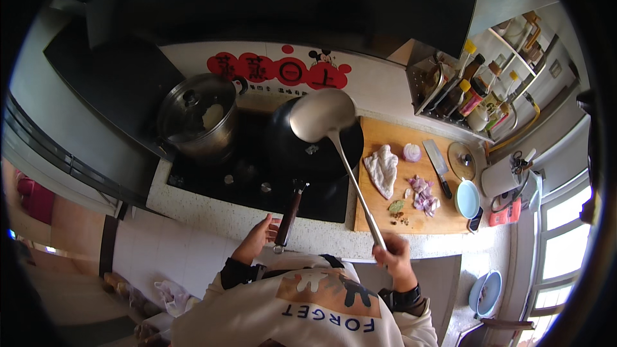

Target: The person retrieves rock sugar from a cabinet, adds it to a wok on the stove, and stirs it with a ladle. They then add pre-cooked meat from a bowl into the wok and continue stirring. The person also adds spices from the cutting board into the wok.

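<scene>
My right hand [394, 256] grips the end of the long handle of a metal wok ladle [351, 168]. The ladle's broad bowl is raised over a black wok [301, 166] and hides much of its far side. A small pale, shiny patch shows inside the wok. Beside the wok's dark wooden handle [290, 217] is my left hand [259, 240], thumb up and fingers apart. Its fingertips are close behind the handle; whether they touch it I cannot tell. The wok sits on a black glass-topped stove [197, 184] with two knobs.
A lidded steel pot [219, 131] stands left of the wok. On the wooden cutting board [368, 219] lie a white cloth [383, 171], an onion half [411, 152], chopped onion [424, 196], a cleaver [437, 159], a glass lid [458, 166] and a blue bowl [467, 199]. A rack holds bottles [475, 89].
</scene>
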Demonstrator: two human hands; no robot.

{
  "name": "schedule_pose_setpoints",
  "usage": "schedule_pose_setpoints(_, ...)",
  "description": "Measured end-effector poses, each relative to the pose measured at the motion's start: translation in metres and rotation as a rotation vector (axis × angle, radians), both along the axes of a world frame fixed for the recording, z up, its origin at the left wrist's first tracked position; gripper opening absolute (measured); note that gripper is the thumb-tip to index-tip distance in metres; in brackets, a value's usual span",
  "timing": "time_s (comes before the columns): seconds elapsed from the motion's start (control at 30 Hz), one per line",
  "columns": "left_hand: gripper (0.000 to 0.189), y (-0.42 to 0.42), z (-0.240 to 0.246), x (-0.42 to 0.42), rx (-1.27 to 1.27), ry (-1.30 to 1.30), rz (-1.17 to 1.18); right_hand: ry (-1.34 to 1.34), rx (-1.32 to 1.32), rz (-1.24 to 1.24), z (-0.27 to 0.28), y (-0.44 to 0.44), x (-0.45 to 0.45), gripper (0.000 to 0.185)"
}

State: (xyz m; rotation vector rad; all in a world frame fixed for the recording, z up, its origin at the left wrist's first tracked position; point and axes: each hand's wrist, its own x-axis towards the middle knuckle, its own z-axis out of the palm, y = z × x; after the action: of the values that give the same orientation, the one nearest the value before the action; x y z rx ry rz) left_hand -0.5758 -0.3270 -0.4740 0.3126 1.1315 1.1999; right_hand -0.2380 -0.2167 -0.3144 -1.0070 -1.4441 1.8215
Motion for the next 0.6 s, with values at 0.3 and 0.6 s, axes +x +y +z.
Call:
schedule_pose_setpoints(0.3,0.041,-0.021,-0.006,-0.02,-0.063,0.126,0.083,-0.664,0.475,-0.046,-0.023,0.072,-0.04,0.03)
schedule_pose_setpoints(0.6,0.036,-0.051,-0.013,-0.026,-0.106,0.098,0.266,-0.75,0.553,0.035,-0.038,0.092,-0.06,0.029)
